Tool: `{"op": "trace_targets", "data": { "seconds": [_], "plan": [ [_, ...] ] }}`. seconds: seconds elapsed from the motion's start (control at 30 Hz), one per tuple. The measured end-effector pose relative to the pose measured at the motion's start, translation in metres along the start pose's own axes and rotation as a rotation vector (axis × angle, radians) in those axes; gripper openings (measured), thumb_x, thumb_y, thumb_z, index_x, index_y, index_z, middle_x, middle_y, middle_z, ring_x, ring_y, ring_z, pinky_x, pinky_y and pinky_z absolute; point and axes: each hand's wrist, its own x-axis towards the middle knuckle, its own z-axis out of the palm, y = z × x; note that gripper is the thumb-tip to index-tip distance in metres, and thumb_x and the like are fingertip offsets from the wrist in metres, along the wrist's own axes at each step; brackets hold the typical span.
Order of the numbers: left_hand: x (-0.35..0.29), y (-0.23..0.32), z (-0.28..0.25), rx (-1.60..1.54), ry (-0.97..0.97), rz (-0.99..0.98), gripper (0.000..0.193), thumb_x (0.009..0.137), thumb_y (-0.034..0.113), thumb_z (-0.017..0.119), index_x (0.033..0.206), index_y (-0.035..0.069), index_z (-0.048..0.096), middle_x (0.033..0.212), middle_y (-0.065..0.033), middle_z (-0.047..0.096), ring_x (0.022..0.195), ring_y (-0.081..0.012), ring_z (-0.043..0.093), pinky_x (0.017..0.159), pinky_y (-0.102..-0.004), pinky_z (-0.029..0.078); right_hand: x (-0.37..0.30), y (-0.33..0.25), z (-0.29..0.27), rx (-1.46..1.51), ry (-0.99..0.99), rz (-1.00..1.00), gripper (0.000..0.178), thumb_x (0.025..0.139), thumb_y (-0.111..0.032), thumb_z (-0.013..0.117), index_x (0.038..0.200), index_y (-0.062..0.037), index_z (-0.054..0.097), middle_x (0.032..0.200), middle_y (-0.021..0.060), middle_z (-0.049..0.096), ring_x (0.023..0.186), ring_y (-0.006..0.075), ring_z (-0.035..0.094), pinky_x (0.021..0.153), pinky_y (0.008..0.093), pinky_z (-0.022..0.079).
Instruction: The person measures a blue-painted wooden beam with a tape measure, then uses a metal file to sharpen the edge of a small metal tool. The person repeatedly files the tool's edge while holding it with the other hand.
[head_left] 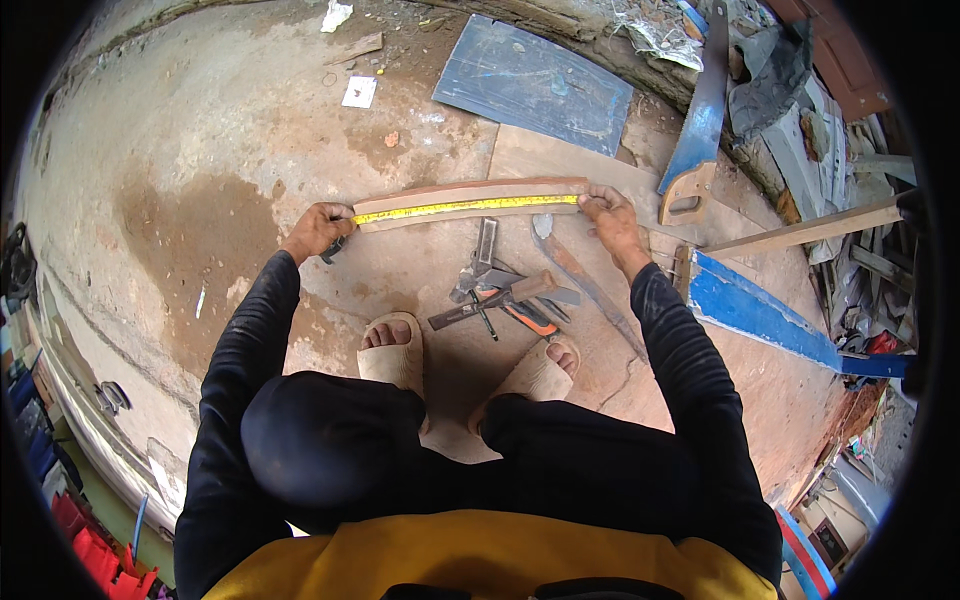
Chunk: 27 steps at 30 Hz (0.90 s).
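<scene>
A yellow tape measure (465,207) is stretched along a narrow wooden board (480,188) that lies crosswise on the ground ahead of my feet. At the board's left end, my left hand (320,230) is closed on the tape measure, its dark case partly showing below the fingers. My right hand (612,220) pinches the tape's other end at the right end of the board; the fingers cover the tip. Just nearer than the board lies a pile of hand tools, with a hammer (530,287), an orange-and-black handled tool (530,315) and a dark pen-like stick (486,318).
A long wooden-handled tool (590,285) lies beside the pile. To the right are a handsaw (697,130), a blue-painted piece (765,310) and a wooden strip (800,229). A dark blue panel (535,85) rests farther off. Scrap and rubble line the right edge.
</scene>
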Motion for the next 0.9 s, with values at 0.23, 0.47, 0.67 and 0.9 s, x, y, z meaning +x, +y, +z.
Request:
{"op": "trace_targets", "data": {
  "seconds": [0.23, 0.47, 0.67, 0.9],
  "plan": [
    [0.000, 0.000, 0.001, -0.018, -0.006, 0.016, 0.021, 0.094, 0.019, 0.073, 0.105, 0.002, 0.078, 0.086, 0.0011, 0.072, 0.077, -0.0097, 0.061, 0.074, -0.0285, 0.051, 0.001, -0.011, -0.010, 0.077, -0.082, 0.085, 0.037, 0.097, -0.028, 0.077, 0.129, -0.0123, 0.072, 0.109, 0.0018, 0.073, 0.096, 0.0137, 0.064, 0.077, 0.0322, 0.055],
    [-0.001, 0.000, 0.002, 0.008, 0.004, 0.046, 0.024, 0.095, 0.019, 0.072, 0.108, -0.001, 0.077, 0.086, 0.0006, 0.071, 0.077, -0.0095, 0.060, 0.074, -0.0272, 0.049, 0.007, -0.003, -0.016, 0.217, -0.095, 0.153, 0.031, 0.094, -0.019, 0.071, 0.124, -0.0089, 0.074, 0.106, 0.0036, 0.071, 0.094, 0.0143, 0.063, 0.075, 0.0331, 0.056],
    [-0.001, 0.003, 0.001, 0.047, -0.028, 0.034, 0.024, 0.096, 0.019, 0.071, 0.107, -0.001, 0.076, 0.085, 0.0014, 0.069, 0.077, -0.0093, 0.059, 0.074, -0.0266, 0.049, 0.014, 0.004, -0.017, 0.305, -0.066, 0.164, 0.027, 0.094, -0.015, 0.065, 0.116, -0.0014, 0.072, 0.109, 0.0096, 0.069, 0.099, 0.0191, 0.065, 0.076, 0.0360, 0.060],
    [-0.005, 0.010, 0.001, 0.069, -0.002, 0.033, 0.023, 0.096, 0.020, 0.069, 0.105, 0.000, 0.077, 0.083, 0.0029, 0.068, 0.074, -0.0084, 0.057, 0.071, -0.0260, 0.048, 0.010, -0.003, -0.019, 0.281, -0.091, 0.200, 0.029, 0.095, -0.019, 0.064, 0.118, -0.0021, 0.072, 0.115, 0.0097, 0.069, 0.103, 0.0200, 0.066, 0.078, 0.0355, 0.061]
  ]
}}
